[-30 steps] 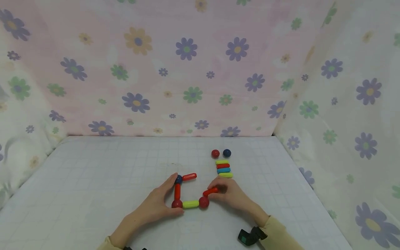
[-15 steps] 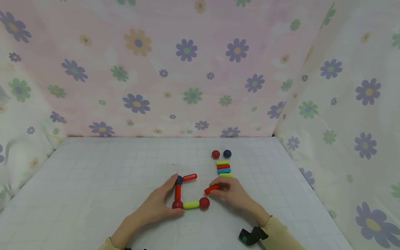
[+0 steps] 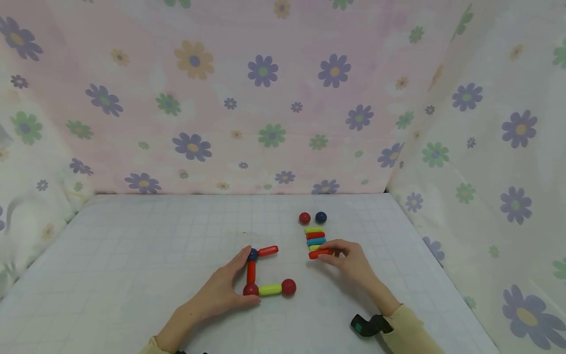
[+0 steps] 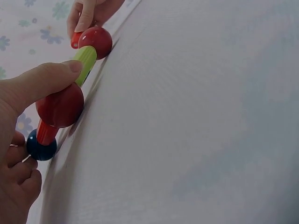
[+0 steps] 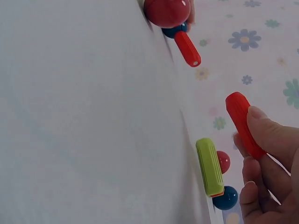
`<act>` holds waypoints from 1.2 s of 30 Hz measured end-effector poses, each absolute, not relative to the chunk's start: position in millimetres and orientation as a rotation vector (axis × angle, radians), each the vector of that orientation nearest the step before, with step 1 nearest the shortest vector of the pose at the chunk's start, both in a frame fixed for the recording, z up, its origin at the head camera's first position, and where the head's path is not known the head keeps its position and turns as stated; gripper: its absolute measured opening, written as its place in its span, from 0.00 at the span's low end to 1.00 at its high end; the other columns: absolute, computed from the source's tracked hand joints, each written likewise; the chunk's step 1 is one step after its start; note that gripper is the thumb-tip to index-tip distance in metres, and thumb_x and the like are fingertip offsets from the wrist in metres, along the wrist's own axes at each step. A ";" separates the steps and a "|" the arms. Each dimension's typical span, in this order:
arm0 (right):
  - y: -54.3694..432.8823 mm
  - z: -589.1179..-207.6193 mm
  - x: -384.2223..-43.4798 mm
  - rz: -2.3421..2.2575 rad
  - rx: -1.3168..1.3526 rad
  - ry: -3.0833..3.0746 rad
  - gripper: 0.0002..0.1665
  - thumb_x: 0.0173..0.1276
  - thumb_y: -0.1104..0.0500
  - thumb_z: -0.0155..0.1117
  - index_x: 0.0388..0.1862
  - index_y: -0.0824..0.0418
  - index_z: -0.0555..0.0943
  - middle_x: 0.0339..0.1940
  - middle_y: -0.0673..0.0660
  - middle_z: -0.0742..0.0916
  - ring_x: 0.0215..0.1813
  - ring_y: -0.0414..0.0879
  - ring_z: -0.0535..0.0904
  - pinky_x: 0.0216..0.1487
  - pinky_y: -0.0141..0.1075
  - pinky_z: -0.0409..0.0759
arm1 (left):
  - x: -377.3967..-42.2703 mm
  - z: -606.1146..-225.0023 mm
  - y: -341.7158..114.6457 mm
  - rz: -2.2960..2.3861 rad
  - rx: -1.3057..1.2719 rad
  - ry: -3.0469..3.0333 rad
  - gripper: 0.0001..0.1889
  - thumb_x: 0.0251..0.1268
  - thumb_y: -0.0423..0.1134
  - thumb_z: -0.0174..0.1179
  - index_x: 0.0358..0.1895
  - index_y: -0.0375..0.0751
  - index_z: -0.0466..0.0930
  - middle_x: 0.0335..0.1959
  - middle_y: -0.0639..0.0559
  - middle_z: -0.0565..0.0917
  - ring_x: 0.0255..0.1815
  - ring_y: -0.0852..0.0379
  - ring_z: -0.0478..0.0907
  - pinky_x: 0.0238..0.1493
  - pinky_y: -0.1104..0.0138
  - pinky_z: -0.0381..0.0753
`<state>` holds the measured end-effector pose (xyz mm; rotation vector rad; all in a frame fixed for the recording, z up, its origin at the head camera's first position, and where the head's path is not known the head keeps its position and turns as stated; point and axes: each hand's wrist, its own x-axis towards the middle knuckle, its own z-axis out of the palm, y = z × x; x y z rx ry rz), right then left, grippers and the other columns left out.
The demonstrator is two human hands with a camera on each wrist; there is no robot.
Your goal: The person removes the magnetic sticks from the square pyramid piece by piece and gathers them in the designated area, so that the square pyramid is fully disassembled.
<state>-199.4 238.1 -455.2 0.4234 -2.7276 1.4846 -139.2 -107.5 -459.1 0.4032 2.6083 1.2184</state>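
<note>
My left hand [image 3: 219,290] holds a partial frame of toy magnetic sticks and balls on the table, thumb by the near red ball [image 3: 250,289] and fingers at the blue ball [image 3: 252,254]. A red stick [image 3: 251,272] links those two balls. From the blue ball another red stick [image 3: 268,251] points right with its end free. A yellow-green stick [image 3: 270,289] joins the near red ball to a second red ball [image 3: 289,287]. My right hand [image 3: 352,260] pinches a loose red magnetic stick [image 5: 243,122] between thumb and fingers, in front of the stick row and apart from the frame.
Beyond the right hand lies a row of sticks: yellow-green [image 3: 314,230], red [image 3: 316,235], blue [image 3: 316,241] and a partly hidden yellow-green one [image 5: 210,167]. A loose red ball [image 3: 304,218] and dark blue ball [image 3: 321,217] sit behind. Flowered cloth [image 3: 274,118] surrounds the white table [image 3: 146,246].
My right hand has drawn the red stick off the second red ball and carried it right and back to the stick row. The left hand and frame have stayed put.
</note>
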 end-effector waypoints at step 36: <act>255.1 -447.1 -198.7 1.483 0.408 -2.798 0.12 0.63 0.63 0.73 0.45 0.61 0.86 0.43 0.57 0.87 0.43 0.47 0.79 0.46 0.29 0.79 | -138.4 -460.8 -108.9 1.208 0.422 2.634 0.59 0.46 0.61 0.76 0.81 0.53 0.51 0.80 0.54 0.57 0.80 0.48 0.56 0.71 0.43 0.66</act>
